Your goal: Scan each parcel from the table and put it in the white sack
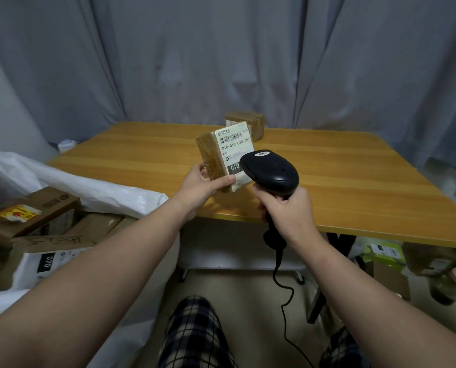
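Note:
My left hand (pixel 204 184) grips a small taped cardboard parcel (pixel 221 152) above the table's near edge, its white barcode label facing me. My right hand (pixel 288 211) holds a black corded barcode scanner (pixel 270 170) by the handle, its head just right of the parcel and partly covering the label's lower corner. A second brown parcel (pixel 248 123) sits at the far edge of the wooden table (pixel 354 176). The white sack (pixel 88 187) lies open at the left with several boxes inside.
Grey curtains hang behind the table. Inside the sack, a brown box with a yellow sticker (pixel 27 213) lies on top. Green packages (pixel 383 253) and boxes lie on the floor under the table's right side. The scanner cable (pixel 285 301) hangs between my knees.

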Demonstrator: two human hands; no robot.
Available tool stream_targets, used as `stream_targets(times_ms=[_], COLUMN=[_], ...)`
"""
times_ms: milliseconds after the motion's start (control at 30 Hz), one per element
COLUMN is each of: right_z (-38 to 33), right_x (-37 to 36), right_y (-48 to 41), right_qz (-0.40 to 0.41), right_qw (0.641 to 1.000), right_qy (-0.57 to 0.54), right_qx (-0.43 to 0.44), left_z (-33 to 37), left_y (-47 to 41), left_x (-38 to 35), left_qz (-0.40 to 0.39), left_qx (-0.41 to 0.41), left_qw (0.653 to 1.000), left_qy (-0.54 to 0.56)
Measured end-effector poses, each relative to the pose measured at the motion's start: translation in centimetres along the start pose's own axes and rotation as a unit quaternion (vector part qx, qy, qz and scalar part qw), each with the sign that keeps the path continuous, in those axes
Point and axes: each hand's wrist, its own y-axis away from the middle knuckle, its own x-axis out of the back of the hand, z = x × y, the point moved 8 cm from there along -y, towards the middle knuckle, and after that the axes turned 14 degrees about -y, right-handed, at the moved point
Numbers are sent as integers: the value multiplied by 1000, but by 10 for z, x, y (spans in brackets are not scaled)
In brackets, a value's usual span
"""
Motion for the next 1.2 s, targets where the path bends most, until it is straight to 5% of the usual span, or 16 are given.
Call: stream_targets(times_ms=[133, 300, 467, 633, 833, 933, 1067, 1200], right_z=[16, 51, 70, 93, 93, 93, 90, 79], right_x=[-59, -143, -199, -204, -193, -184, -177, -179], right_y=[-6, 10, 31, 50, 59, 55, 51, 41], right_qz=[-60, -159, -238, -287, -281, -279, -271, -237], right_qw=[998, 985, 965, 946, 942, 941, 945, 955], right_qy=[-22, 12, 18, 85, 147, 152, 144, 140], right_qx=[-25, -66, -104, -125, -110, -118, -114, -111], left_z=[-12, -22, -67, -96, -85, -81, -69, -59], left_y=[24, 72, 100, 122, 125, 124, 118, 99], left_x=[72, 187, 246, 258, 263, 253, 244, 224], left_qz=[76, 195, 77, -73, -141, -176, -147, -78], left_qx=[0, -17, 56, 177, 249, 287, 230, 123], left_qw=[997, 965, 933, 820, 614, 571, 580, 712], left_qy=[-9, -174, -346, -539, -736, -749, -768, -687])
